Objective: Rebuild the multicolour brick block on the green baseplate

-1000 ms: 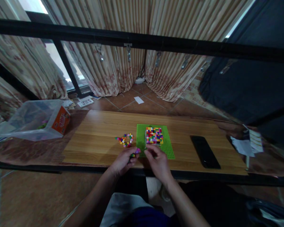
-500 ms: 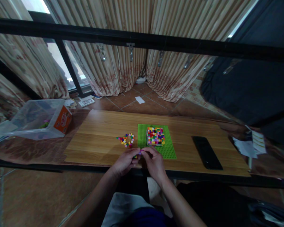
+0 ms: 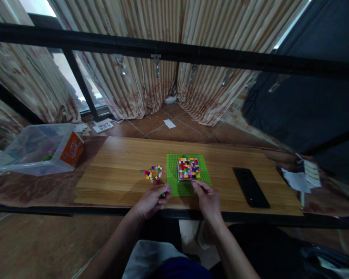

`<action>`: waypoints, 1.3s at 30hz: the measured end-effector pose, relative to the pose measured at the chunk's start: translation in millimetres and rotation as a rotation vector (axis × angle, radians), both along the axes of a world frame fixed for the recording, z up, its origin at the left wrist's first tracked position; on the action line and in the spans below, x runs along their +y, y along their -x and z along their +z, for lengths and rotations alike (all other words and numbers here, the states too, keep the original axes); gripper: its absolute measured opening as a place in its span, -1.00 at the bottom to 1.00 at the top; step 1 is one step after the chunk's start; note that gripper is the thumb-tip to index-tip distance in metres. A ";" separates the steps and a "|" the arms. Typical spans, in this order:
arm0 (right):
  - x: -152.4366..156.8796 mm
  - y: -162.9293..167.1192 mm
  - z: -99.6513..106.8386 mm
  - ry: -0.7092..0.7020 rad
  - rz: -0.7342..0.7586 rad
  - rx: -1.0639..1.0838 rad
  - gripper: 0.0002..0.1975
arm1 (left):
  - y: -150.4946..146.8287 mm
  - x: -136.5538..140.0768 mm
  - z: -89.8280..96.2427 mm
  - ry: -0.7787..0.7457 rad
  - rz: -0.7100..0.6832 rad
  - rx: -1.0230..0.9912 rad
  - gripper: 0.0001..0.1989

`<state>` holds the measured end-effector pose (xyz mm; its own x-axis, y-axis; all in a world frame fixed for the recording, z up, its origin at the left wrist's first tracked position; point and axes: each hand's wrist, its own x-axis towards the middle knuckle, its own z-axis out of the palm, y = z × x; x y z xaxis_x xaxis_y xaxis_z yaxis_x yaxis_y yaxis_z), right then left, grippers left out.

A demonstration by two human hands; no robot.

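My left hand (image 3: pixel 153 199) is closed on a few small toy bricks (image 3: pixel 168 189); a purple one shows at the fingertips, with green and yellow bits below it. My right hand (image 3: pixel 207 197) is pinched shut, its fingertips at the front right corner of a square block of many-coloured toy bricks (image 3: pixel 189 168). Whatever sits between those fingertips is too small to make out. The block stands on a green studded baseplate (image 3: pixel 203 164). Left of the plate, loose toy bricks (image 3: pixel 153 173) lie in a rough ring on the wooden board.
A black phone-like slab (image 3: pixel 251 187) lies on the board (image 3: pixel 119 155) at the right. At the far left stands a clear plastic bin (image 3: pixel 37 149) with an orange label. Papers (image 3: pixel 296 179) lie at the right end. A dark metal bar (image 3: pixel 163 50) crosses the view above the table.
My right hand has moved away from my left, to the right, reaching the block's front corner. My left hand has shifted slightly left and still holds its bricks. The camera view has shifted a little.
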<state>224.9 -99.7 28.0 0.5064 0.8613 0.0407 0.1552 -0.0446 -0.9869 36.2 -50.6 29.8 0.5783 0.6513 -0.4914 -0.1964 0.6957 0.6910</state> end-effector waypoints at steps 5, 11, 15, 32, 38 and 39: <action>9.4 -40.7 1.6 -0.039 -0.095 -0.301 -0.73 | 0.5 -0.3 3.2 0.010 0.005 0.012 -0.68; 20.2 -44.5 5.1 -0.047 0.007 -0.605 -0.72 | 0.9 -0.2 3.0 0.012 0.007 0.016 -0.68; 22.7 -40.1 4.2 -0.059 0.013 -0.645 -0.71 | 1.0 0.3 4.1 0.016 -0.004 0.006 -0.68; 21.4 -38.7 -1.1 -0.031 -0.040 -0.557 -0.65 | 0.7 1.5 3.9 0.022 -0.013 0.005 -0.69; 25.9 -40.4 -3.0 0.003 -0.071 -0.242 -0.61 | 0.7 1.1 4.1 0.032 -0.011 -0.001 -0.70; 27.6 -39.5 -2.6 0.000 -0.080 -0.179 -0.61 | 0.7 0.9 4.0 0.030 -0.008 0.001 -0.70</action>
